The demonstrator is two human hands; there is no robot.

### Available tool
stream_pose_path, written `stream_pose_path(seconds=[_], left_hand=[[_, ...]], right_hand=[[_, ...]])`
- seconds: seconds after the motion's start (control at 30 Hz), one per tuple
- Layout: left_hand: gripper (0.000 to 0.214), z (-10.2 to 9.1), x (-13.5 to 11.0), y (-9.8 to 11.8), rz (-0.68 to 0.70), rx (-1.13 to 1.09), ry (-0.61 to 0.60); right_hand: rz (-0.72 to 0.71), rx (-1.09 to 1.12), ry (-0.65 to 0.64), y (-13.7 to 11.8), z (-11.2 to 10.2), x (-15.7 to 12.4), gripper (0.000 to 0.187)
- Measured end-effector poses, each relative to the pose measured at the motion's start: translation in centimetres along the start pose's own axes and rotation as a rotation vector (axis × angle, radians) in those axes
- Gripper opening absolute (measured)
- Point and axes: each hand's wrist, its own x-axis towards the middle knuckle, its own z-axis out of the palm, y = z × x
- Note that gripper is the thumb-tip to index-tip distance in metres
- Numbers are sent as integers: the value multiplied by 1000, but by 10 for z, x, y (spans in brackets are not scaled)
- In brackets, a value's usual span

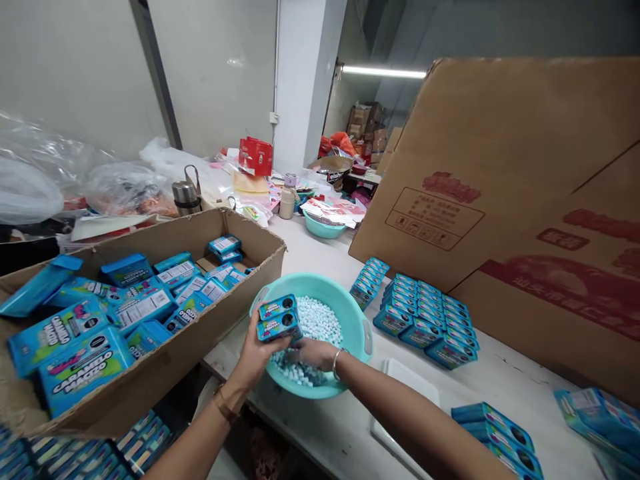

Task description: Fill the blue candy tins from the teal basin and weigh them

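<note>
My left hand [267, 343] is closed around two small blue candy boxes [279, 317], stacked one against the other over the left side of a turquoise basin [356, 313]. Small white pellets [320, 320] fill part of the basin. My right hand [316, 353] reaches down among the pellets, just below and right of the boxes. Its fingers are blurred and partly hidden, and whether they hold anything is not visible. A metal bangle circles the right wrist.
On the left, a cardboard box [165, 373] holds many blue candy boxes. Rows of blue boxes [425, 313] stand right of the basin. A white tray [415, 380] lies under my right forearm. A large carton [500, 167] rises behind. A flask [186, 197] stands farther back.
</note>
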Motion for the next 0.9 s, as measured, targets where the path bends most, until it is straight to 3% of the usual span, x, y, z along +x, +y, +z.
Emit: stream_pose_path(seconds=[0.13,0.3,0.47,0.63,0.9], left_hand=[[87,0,7,3,27,-22,-7],[76,8,20,-10,127,292,-61],[74,29,29,-24,200,469,-42],[72,39,29,-21,225,530,-112],[78,37,33,-13,133,383,-208]], right_hand=[[122,200,13,-24,-28,-4,17],[17,537,258,-55,-55,-13,16],[-166,772,530,-70,-35,-16,11],[-374,826,710,-78,-10,-17,20],[-427,746,650,-88,-20,-18,18]])
